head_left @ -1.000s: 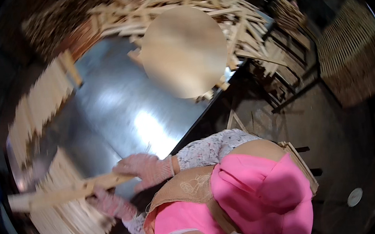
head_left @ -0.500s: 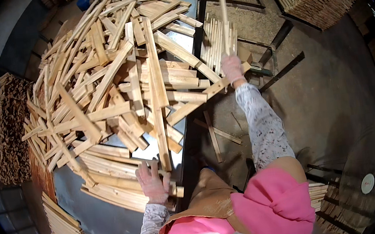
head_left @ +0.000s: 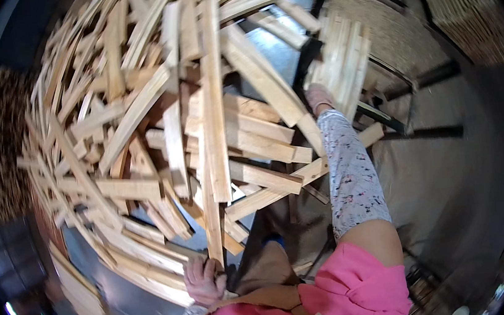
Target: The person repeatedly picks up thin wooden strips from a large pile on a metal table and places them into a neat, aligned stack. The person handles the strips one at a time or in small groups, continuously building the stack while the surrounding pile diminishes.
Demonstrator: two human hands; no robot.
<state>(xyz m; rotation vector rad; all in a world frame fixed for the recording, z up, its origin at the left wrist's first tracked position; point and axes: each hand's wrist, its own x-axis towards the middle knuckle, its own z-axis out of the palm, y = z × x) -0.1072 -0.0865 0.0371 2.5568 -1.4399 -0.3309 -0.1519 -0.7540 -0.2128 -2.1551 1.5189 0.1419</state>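
My right arm reaches to the far right, and my gloved right hand (head_left: 320,98) is at the near left end of a row of pale wooden strips (head_left: 343,54) beside the table. Its fingers are blurred and partly hidden, so whether it grips a strip does not show. Close to my body, my gloved left hand (head_left: 204,280) rests at the ends of curved wooden slats (head_left: 147,272) lying side by side on the table's near edge. Its fingers lie bent over them, not wrapped round one. A big jumbled heap of wooden slats (head_left: 211,100) covers most of the table.
The metal tabletop (head_left: 84,239) shows at the near left. One slat (head_left: 371,136) juts past the table's right edge. Dark metal frame bars (head_left: 426,134) stand on the right-hand floor. Stacked wood (head_left: 465,9) rises at the far right, with another wood stack (head_left: 11,147) at the left.
The strip my right hand held raised is now down among the row of strips. My view has shifted, and the heap appears larger and nearer. My left hand has drawn toward my body.
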